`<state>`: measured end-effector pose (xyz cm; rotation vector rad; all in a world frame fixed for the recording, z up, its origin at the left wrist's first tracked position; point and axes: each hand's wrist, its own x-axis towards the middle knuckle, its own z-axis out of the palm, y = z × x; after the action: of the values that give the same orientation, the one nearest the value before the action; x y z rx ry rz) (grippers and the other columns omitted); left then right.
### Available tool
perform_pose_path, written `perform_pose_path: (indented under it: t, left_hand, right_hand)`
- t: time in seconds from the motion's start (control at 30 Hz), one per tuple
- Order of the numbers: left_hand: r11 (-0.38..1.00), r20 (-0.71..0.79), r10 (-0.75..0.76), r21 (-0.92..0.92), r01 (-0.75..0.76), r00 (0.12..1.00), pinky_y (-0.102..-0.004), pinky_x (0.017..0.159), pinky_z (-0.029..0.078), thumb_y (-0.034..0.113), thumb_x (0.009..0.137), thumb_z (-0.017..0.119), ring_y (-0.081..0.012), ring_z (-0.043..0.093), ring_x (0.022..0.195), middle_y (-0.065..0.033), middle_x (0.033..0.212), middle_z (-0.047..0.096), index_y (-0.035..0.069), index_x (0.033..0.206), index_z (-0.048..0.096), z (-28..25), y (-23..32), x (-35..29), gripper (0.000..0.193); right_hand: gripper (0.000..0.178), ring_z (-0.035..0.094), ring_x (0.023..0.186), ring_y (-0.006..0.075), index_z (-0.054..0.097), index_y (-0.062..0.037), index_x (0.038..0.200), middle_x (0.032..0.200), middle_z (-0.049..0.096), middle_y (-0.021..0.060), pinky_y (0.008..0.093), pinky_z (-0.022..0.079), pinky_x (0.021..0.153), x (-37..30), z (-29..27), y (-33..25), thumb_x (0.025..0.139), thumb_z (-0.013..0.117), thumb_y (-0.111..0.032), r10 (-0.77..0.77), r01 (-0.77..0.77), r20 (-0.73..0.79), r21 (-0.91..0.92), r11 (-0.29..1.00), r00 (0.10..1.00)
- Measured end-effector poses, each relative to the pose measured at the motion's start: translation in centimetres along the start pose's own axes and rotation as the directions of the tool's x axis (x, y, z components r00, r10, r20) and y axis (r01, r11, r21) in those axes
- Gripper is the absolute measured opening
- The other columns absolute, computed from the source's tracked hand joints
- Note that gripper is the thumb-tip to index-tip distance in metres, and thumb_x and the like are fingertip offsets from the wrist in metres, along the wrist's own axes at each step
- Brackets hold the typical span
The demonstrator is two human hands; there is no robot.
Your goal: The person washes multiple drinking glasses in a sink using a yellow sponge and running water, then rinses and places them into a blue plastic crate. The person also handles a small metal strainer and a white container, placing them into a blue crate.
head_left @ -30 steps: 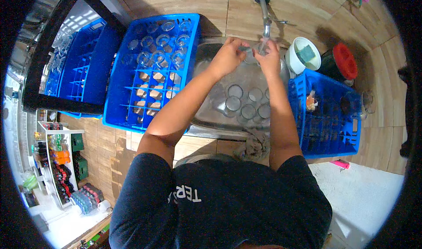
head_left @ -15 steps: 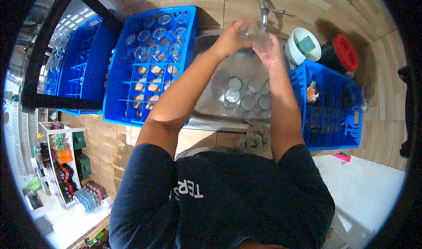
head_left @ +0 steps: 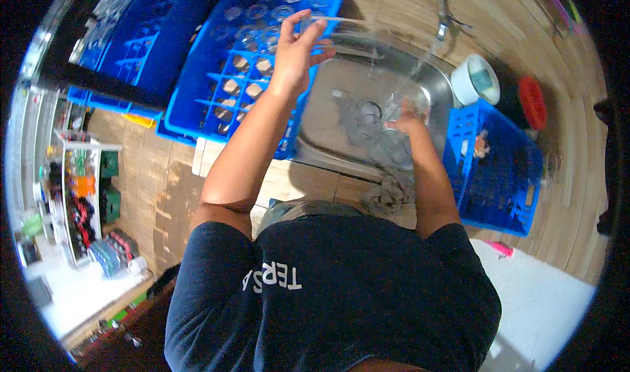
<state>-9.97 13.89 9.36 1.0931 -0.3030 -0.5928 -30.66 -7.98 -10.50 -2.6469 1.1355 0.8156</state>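
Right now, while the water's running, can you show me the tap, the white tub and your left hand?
Tap (head_left: pixel 441 12): head view, on its metal pipe.
White tub (head_left: pixel 465 87): head view, on its outer wall.
Left hand (head_left: pixel 293 57): head view, on the hand's middle.

Bright light here, and 2 patches nearly burn out: the white surface (head_left: pixel 72 306) at lower left and the pale surface (head_left: pixel 545 277) at lower right! The dark shirt (head_left: pixel 367 280) swallows detail. Glare flashes along the steel sink (head_left: pixel 331 103), while shadow crosses the wooden ledge (head_left: pixel 321 187) below. Blur softens the left hand (head_left: pixel 294 57) and right hand (head_left: pixel 409 120); grain speckles the dark areas, and edges bow toward a black rim.
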Motion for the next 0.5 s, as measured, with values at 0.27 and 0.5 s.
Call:
perform_pose_path:
  t: [0.27,0.5]
  left_hand:
    - [0.824,-0.258,-0.143,-0.565,-0.029,0.956,-0.0392,0.087,0.049,0.047,0.083,0.053,-0.0349,0.053,0.104,-0.0222,0.114,0.049,0.008,0.126,0.040,-16.4,6.0,-9.4,0.060]
    - [0.798,-0.768,0.041,-0.360,-0.483,0.639,-0.0421,0.080,0.051,0.051,0.083,0.050,-0.0362,0.057,0.094,-0.0231,0.104,0.051,0.009,0.122,0.035,-35.1,3.9,-17.4,0.059]
  right_hand:
    - [0.092,0.054,0.105,0.0286,0.036,0.0010,0.131,0.118,0.054,0.0189,0.0374,0.043,0.089,5.9,-0.2,1.5,0.056,0.082,-0.026,-0.017,0.265,-0.332,0.719,0.643,0.943]
    - [0.097,0.036,0.122,0.0307,0.017,0.0043,0.136,0.135,0.033,0.0214,0.0405,0.035,0.098,6.1,-6.2,3.3,0.067,0.076,-0.028,0.200,0.303,-0.737,0.487,0.819,0.645]
